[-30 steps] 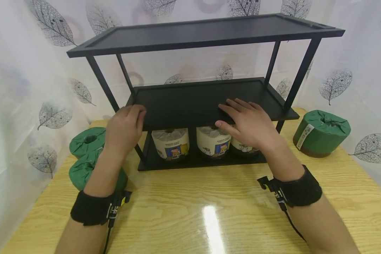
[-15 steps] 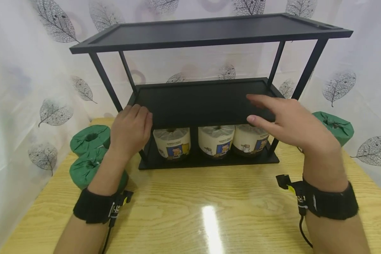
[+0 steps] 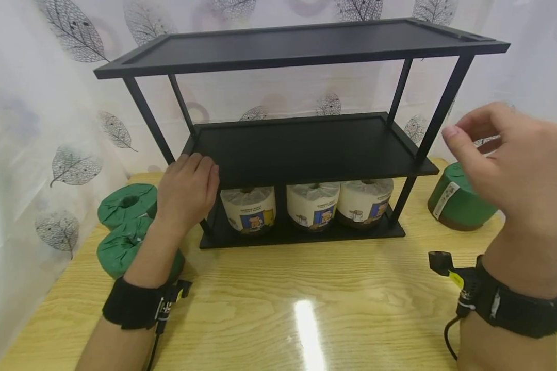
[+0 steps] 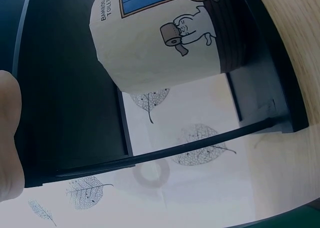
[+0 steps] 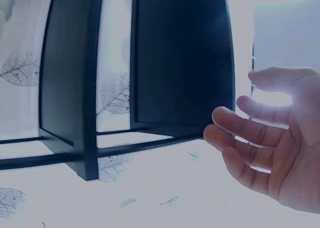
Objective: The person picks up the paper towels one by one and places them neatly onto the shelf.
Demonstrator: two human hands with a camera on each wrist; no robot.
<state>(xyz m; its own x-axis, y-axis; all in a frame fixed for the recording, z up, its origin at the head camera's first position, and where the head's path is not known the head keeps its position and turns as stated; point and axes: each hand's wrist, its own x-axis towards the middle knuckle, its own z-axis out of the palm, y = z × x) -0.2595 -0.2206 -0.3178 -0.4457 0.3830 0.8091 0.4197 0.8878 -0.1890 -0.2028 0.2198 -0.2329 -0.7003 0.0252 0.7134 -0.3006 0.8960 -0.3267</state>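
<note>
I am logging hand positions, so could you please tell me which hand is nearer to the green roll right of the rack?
Right. The right hand hovers just above the green roll; the left hand rests across the rack.

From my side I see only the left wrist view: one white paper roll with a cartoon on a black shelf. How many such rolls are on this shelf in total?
Observer: Three white rolls stand in a row on the bottom shelf.
Operator: Where is the left hand?
Observer: The left hand rests on the front left corner of the middle shelf.
Operator: Is the right hand holding something?
Observer: No, the right hand is in the air to the right of the rack, fingers loosely bent, in front of a green roll.
</note>
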